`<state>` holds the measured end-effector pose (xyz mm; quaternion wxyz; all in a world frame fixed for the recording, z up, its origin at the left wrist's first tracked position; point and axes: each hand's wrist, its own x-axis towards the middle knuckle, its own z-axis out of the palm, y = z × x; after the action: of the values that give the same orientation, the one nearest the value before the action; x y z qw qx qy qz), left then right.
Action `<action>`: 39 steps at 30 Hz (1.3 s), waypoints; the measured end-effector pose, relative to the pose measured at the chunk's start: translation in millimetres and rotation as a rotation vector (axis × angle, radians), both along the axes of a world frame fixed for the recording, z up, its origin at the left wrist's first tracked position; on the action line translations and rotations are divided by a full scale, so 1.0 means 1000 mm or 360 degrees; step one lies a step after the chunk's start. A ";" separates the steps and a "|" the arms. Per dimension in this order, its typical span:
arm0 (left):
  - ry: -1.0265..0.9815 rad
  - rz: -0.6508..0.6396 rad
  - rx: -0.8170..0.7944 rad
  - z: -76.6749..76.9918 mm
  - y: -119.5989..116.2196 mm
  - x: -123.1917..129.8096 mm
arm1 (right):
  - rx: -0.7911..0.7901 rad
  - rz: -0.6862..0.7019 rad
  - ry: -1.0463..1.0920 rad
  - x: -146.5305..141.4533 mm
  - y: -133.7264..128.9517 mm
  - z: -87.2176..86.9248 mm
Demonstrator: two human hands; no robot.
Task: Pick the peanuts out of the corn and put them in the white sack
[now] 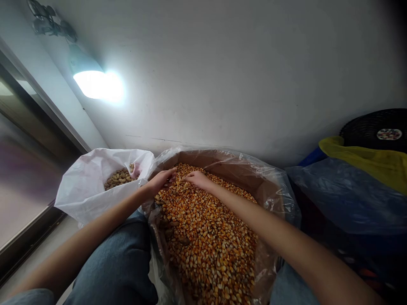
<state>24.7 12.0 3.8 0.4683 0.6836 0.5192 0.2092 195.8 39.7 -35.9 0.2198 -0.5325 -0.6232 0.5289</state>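
Note:
Orange and yellow corn kernels fill a large box lined with clear plastic. Over the far left part of the kernels is my left hand, its fingers curled; what they hold, if anything, is too small to name. Just right of it, my right hand reaches low over the kernels with its fingertips pressed together, their contents also hidden. A gap separates the two hands. Several peanuts in shells lie along the left side of the corn. More peanuts sit in a white sack to the left.
A lit lamp hangs at the upper left against a pale wall. At the right are a black fan, a yellow cloth and a translucent plastic bag. My jeans-covered leg is beside the box.

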 end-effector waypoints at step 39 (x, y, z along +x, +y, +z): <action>0.1397 -0.1247 0.0829 0.012 -0.055 0.007 | -0.0294 -0.0089 0.0334 0.030 -0.027 0.015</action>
<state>31.5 -43.0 15.4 0.0725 0.9359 0.3066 -0.1574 226.1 12.7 -20.9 0.2483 -0.5094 -0.5304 0.6305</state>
